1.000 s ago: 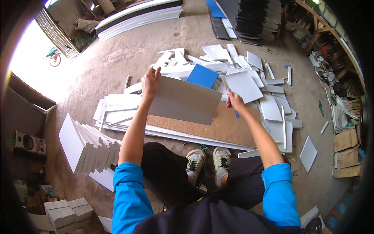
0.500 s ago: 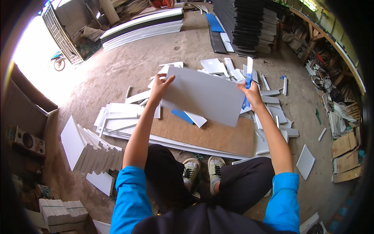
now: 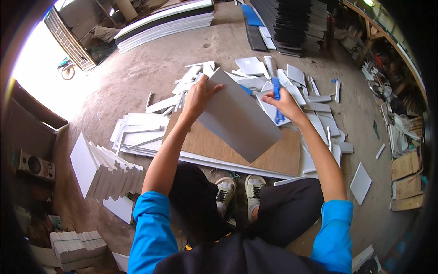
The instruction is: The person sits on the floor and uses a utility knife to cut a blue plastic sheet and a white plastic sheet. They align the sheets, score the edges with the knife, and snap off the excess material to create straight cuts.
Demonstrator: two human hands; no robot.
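My left hand (image 3: 196, 98) grips a flat white rectangular foam-like sheet (image 3: 239, 118) by its upper-left edge, thumb on its face. The sheet hangs tilted, its lower corner over a brown wooden board (image 3: 283, 155). To the right, apart from the sheet, my right hand (image 3: 286, 104) is closed around a blue utility knife (image 3: 276, 86) held upright, its pale blade pointing away from me. White offcuts (image 3: 248, 65) lie heaped beyond the board. More white sheets (image 3: 141, 119) lie under and to the left of it.
Cut white panels stand in a leaning row (image 3: 91, 166) left of my legs. Bundled white pieces (image 3: 77, 246) sit at lower left. Long sheets (image 3: 166, 25) and a tall dark stack (image 3: 292, 27) stand farther back. Cardboard (image 3: 405, 178) and clutter line the right side.
The sheet has turned clockwise, its right end swinging down. My right hand has let go of its right edge and moved slightly left, still holding the knife.
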